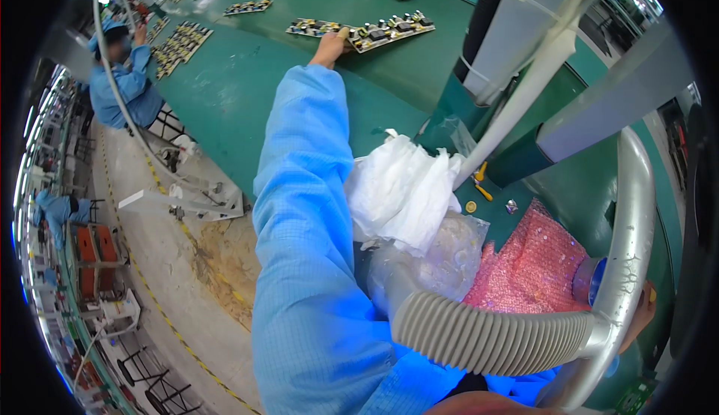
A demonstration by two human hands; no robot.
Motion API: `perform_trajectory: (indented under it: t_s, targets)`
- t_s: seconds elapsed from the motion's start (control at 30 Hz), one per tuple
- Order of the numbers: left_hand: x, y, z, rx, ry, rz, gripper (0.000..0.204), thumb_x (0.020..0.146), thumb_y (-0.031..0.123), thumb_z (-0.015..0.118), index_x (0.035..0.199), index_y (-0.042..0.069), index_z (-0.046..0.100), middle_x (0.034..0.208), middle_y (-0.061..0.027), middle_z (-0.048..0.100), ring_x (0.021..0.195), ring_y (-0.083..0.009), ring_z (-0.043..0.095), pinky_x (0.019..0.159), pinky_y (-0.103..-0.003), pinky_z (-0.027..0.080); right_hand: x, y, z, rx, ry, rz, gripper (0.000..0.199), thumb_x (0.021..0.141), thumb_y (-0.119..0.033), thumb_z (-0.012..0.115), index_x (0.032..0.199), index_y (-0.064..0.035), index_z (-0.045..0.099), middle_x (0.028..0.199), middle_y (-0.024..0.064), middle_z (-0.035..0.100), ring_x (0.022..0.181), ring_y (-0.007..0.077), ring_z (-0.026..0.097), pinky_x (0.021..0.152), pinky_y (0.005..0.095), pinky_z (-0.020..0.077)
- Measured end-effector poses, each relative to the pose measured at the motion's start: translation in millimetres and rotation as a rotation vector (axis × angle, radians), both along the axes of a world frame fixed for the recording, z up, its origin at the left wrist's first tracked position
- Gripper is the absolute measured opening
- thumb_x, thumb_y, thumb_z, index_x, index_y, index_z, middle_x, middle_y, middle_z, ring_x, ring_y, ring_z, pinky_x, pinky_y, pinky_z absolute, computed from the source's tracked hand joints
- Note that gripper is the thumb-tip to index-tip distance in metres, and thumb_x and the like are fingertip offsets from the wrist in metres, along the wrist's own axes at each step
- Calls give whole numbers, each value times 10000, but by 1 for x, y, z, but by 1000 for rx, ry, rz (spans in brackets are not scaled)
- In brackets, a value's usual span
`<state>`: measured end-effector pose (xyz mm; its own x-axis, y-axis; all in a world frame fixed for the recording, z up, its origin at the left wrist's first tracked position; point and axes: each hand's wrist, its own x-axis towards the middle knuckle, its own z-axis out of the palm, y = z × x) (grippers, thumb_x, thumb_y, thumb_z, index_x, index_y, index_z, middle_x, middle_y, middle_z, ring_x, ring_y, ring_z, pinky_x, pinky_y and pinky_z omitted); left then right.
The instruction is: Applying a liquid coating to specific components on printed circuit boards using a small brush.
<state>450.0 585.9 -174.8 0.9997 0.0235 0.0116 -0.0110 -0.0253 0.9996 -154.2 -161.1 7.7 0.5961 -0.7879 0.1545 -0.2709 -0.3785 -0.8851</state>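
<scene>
My left hand point(329, 48) reaches far across the green bench, its blue sleeve filling the middle of the view. Its thumb and fingers close on the near edge of a long circuit board point(393, 31) crowded with parts. Another populated circuit board point(318, 28) lies against it on the left, partly overlapped. Far to the right, my right hand point(641, 316) shows only in part behind the grey metal pipe. Its fingers are mostly hidden, and I cannot make out whether it holds anything.
White cloth point(404, 186) lies on a clear plastic bag point(453, 254) beside pink bubble wrap point(532, 261). A ribbed hose point(487, 332) and metal pipe point(633, 213) cross in front. A yellow-handled tool point(481, 183) sits near the ducts. Another person point(123, 78) works at far left by several boards point(183, 46).
</scene>
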Motion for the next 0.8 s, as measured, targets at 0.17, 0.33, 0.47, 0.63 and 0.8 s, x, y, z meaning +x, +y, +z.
perform_trajectory:
  t_s: [0.17,0.33,0.47,0.63,0.8]
  targets:
    - [-40,46,30,-184,-94,26,339,973,278,507,1005,-44,610,947,-111,664,867,-216,654,739,-343,539,-5,15,-4,-241,14,-41,374,937,-249,571,1181,34,589,1036,176,644,895,231,611,792,339,481]
    - [-97,133,64,-314,-108,239,351,976,275,517,1023,-67,582,1034,-152,629,931,-250,634,812,-367,528,-18,-3,-14,-354,-58,-40,305,941,-108,541,1204,46,569,1120,168,622,955,223,608,825,314,488]
    - [-155,237,61,-324,-148,357,355,984,270,500,1039,-75,563,1047,-153,621,959,-258,618,844,-384,521,-14,-10,-18,-270,-82,-34,302,938,-78,540,1212,46,562,1130,156,620,954,222,610,834,301,489]
    - [-217,332,38,-249,1,509,345,989,277,491,1077,-52,550,1039,-145,633,931,-268,632,818,-367,522,-4,-5,-12,-101,-79,-48,374,935,-217,577,1202,44,572,1068,159,633,942,216,612,816,306,486]
    - [-228,376,10,-379,121,795,305,971,275,534,1084,-7,562,1043,-133,641,891,-252,640,758,-351,523,12,19,-2,-95,-35,-19,370,954,-215,536,1207,52,565,1107,169,609,984,227,602,848,323,482]
